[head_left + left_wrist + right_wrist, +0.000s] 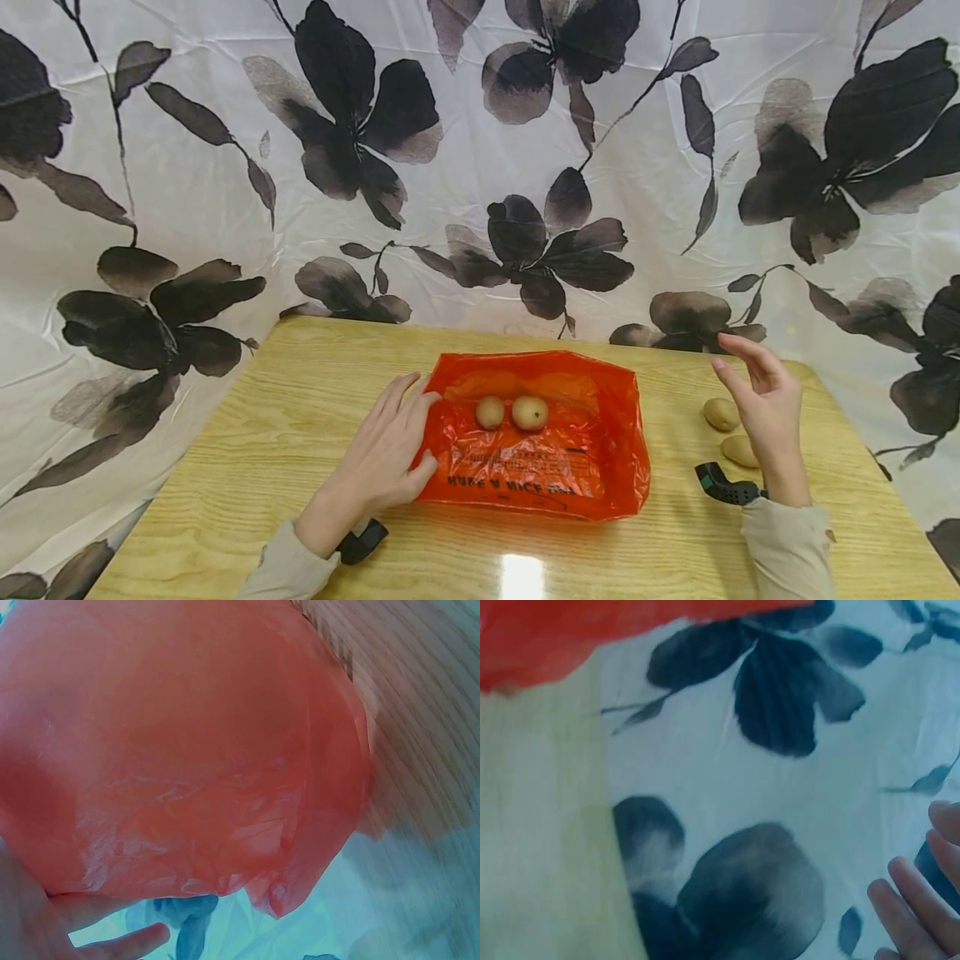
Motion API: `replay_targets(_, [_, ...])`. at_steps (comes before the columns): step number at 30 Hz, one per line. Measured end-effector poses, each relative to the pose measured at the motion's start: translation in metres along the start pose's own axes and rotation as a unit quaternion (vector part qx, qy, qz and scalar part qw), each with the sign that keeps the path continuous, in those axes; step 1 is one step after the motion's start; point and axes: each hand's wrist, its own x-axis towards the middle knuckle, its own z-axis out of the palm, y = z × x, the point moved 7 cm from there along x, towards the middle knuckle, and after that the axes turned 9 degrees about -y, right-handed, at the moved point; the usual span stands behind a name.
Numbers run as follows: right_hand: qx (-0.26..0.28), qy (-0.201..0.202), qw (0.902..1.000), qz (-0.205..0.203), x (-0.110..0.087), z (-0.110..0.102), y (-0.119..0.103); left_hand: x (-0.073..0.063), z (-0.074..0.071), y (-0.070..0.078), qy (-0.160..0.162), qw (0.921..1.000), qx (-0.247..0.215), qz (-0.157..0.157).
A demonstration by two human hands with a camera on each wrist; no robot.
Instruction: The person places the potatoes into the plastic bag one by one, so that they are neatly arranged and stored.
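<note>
A red plastic bag (615, 467) lies with its mouth spread wide, dark print along its near side. Two small round potatoes, one on the left (490, 412) and one on the right (530, 413), sit inside it. My left hand (390, 454) is at the bag's left edge, its fingers extended along the film and its thumb lower down. In the left wrist view the bag (180, 765) covers part of that hand. My right hand (768, 417) is raised on the right, thumb apart from gently bent fingers, holding nothing. Beside it are two more potatoes, one farther (722, 414) and one nearer (739, 451).
All of this is on a light wood-grain table (300, 400). A white cloth (450, 167) with dark flower prints hangs behind the table and at its sides. Each wrist wears a black strapped device, seen on the left (363, 543) and on the right (723, 486).
</note>
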Motion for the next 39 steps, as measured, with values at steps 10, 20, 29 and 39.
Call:
replay_targets(10, [-0.241,-0.007,0.9493,0.202,-0.015,-0.024,0.046,0.0,0.0,0.0,-0.004,1.0,-0.001,0.0])
replay_targets(20, [-0.325,-0.093,0.8991,0.278,-0.025,-0.033,0.069,0.0,0.0,0.0,0.005,1.0,0.003,0.006])
replay_targets(29, [-0.392,-0.176,0.8596,0.276,-0.029,-0.031,0.075,0.001,0.0,-0.001,0.0,1.0,-0.001,0.002])
replay_targets(39, [-0.396,-0.192,0.8539,0.278,-0.034,-0.034,0.08,0.0,-0.001,0.0,0.003,1.0,0.0,0.004])
